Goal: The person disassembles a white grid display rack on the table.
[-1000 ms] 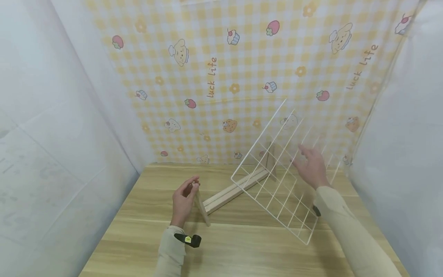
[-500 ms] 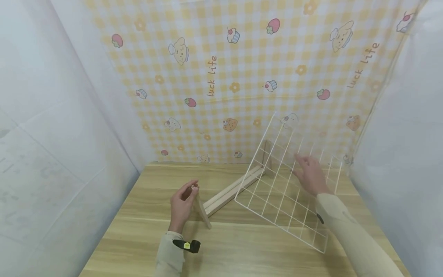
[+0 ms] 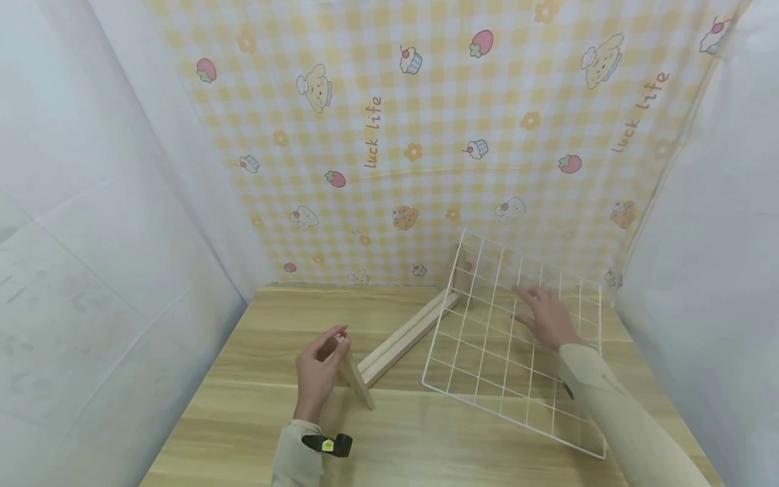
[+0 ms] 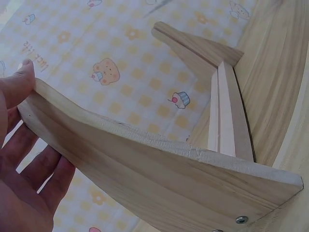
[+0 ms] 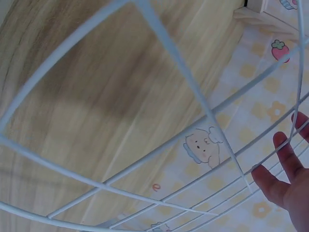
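Note:
A wooden stand with two upright end panels joined by a grooved rail (image 3: 408,338) sits slantwise on the table. My left hand (image 3: 316,375) grips the top of its near end panel (image 4: 145,159), thumb on one side and fingers on the other. Screw heads (image 4: 241,220) show low on that panel. My right hand (image 3: 548,318) holds a white wire grid panel (image 3: 514,421), tilted over the right side of the table. In the right wrist view, thumb and fingers (image 5: 275,186) are at the wires. The grid overlaps the stand's far end panel in the head view.
The wood-grain table (image 3: 389,446) is bounded by white side walls (image 3: 718,237) and a yellow checked backdrop (image 3: 377,135) with cartoon prints. Each wrist wears a dark strap; the left one (image 3: 328,444) shows plainly.
The wire grid has swung lower and turned, its upper edge dropping and its lower corner moving right. My right hand has lowered slightly. The left hand keeps its grip, with the stand shifted a little nearer.

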The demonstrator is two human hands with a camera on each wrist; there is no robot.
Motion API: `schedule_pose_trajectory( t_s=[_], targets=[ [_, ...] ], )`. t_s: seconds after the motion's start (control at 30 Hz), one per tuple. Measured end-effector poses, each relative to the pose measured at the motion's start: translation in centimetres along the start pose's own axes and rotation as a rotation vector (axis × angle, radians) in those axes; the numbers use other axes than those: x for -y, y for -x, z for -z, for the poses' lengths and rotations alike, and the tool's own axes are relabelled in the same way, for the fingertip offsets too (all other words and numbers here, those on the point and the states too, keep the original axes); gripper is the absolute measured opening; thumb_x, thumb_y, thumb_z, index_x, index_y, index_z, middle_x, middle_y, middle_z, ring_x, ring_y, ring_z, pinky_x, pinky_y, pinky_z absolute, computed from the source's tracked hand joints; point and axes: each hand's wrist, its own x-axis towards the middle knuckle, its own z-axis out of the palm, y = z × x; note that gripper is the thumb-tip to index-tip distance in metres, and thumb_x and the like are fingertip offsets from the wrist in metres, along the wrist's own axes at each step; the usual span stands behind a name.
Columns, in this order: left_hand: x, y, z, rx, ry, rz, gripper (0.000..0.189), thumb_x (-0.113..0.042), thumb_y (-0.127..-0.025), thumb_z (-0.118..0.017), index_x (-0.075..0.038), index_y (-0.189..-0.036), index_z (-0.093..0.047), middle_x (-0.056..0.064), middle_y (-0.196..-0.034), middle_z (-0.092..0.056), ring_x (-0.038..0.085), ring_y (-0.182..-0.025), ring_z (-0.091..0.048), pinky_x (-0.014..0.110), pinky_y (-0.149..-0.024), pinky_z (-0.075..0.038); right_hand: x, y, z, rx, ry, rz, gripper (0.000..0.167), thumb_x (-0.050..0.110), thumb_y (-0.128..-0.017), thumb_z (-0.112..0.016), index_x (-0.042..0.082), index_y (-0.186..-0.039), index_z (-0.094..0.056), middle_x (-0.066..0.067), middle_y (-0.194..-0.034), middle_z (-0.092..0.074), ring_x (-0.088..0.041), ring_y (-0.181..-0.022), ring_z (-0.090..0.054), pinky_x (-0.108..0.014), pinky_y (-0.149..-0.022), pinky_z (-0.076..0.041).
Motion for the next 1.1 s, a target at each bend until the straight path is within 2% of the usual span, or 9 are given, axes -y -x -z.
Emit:
schedule_pose_trajectory(
  t_s=[0.13, 0.27, 0.5, 0.6, 0.73, 0.8, 0.97, 1.1],
  targets=[
    [-0.2, 0.5, 0.2, -0.013, -0.005, 0.017, 0.029, -0.027, -0.09, -0.076, -0.018, -0.118, -0.074, 0.006, -0.112, -0.076, 0.001, -0.094, -0.068, 0.03, -0.101, -0.053, -0.1, 0.2, -0.1, 0.052, -0.029, -0.002, 0.064, 0.023, -0.09, -0.073, 0.008, -0.147, -0.046, -0.03, -0.139, -0.053, -0.055, -0.127, -0.046, -0.072, -0.097, -0.045],
    [-0.3, 1.0, 0.5, -0.024, -0.016, 0.029, 0.029, -0.024, -0.089, -0.077, -0.017, -0.117, -0.074, 0.007, -0.11, -0.076, 0.001, -0.092, -0.068, 0.024, -0.097, -0.053, -0.3, -0.1, -0.5, 0.088, -0.034, -0.002, 0.065, 0.022, -0.09, -0.074, 0.009, -0.147, -0.047, -0.031, -0.141, -0.052, -0.056, -0.126, -0.048, -0.072, -0.096, -0.046],
    [-0.4, 2.1, 0.6, -0.056, -0.039, 0.067, 0.029, -0.021, -0.086, -0.081, -0.014, -0.113, -0.076, -0.004, -0.091, -0.074, 0.003, -0.086, -0.068, 0.018, -0.079, -0.055, -0.9, -0.7, -1.1, 0.122, -0.083, 0.029, 0.064, 0.017, -0.085, -0.078, 0.004, -0.142, -0.052, -0.029, -0.137, -0.056, -0.053, -0.121, -0.053, -0.07, -0.097, -0.047],
    [-0.6, 2.5, 0.5, -0.054, -0.022, 0.055, 0.03, -0.022, -0.084, -0.082, -0.013, -0.112, -0.076, -0.005, -0.087, -0.074, 0.005, -0.081, -0.068, 0.019, -0.075, -0.055, -1.0, -0.8, -1.3, 0.137, -0.086, 0.031, 0.063, 0.016, -0.084, -0.079, 0.003, -0.14, -0.054, -0.027, -0.133, -0.06, -0.05, -0.118, -0.056, -0.067, -0.094, -0.049],
    [-0.7, 3.2, 0.2, -0.066, -0.015, 0.055, 0.031, -0.024, -0.082, -0.083, -0.014, -0.111, -0.076, -0.001, -0.093, -0.077, 0.004, -0.081, -0.069, 0.021, -0.073, -0.055, -0.9, -0.9, -1.6, 0.178, -0.073, 0.031, 0.062, 0.016, -0.083, -0.08, 0.003, -0.139, -0.055, -0.027, -0.127, -0.063, -0.048, -0.113, -0.059, -0.065, -0.09, -0.052],
    [-0.9, 3.5, 0.1, -0.079, -0.027, 0.057, 0.031, -0.024, -0.081, -0.084, -0.015, -0.11, -0.077, 0.002, -0.101, -0.078, 0.002, -0.085, -0.069, 0.023, -0.078, -0.056, -0.6, -0.9, -1.8, 0.208, -0.077, 0.018, 0.062, 0.017, -0.084, -0.079, 0.004, -0.139, -0.055, -0.028, -0.128, -0.062, -0.05, -0.116, -0.058, -0.067, -0.092, -0.05],
    [-1.1, 4.1, -0.1, -0.111, -0.063, 0.04, 0.032, -0.023, -0.079, -0.086, -0.015, -0.108, -0.077, 0.007, -0.116, -0.076, 0.001, -0.092, -0.07, 0.04, -0.09, -0.06, 0.0, -0.8, -2.5, 0.264, -0.101, -0.022, 0.062, 0.016, -0.085, -0.078, 0.006, -0.141, -0.054, -0.029, -0.139, -0.056, -0.056, -0.128, -0.047, -0.074, -0.099, -0.042],
    [-1.2, 4.3, -0.3, -0.124, -0.059, 0.04, 0.034, -0.023, -0.077, -0.088, -0.012, -0.107, -0.078, 0.008, -0.116, -0.076, 0.002, -0.091, -0.07, 0.036, -0.084, -0.062, 0.1, -0.8, -3.2, 0.276, -0.108, -0.032, 0.062, 0.017, -0.086, -0.077, 0.007, -0.142, -0.053, -0.028, -0.142, -0.053, -0.055, -0.131, -0.044, -0.073, -0.099, -0.043]
  ],
)
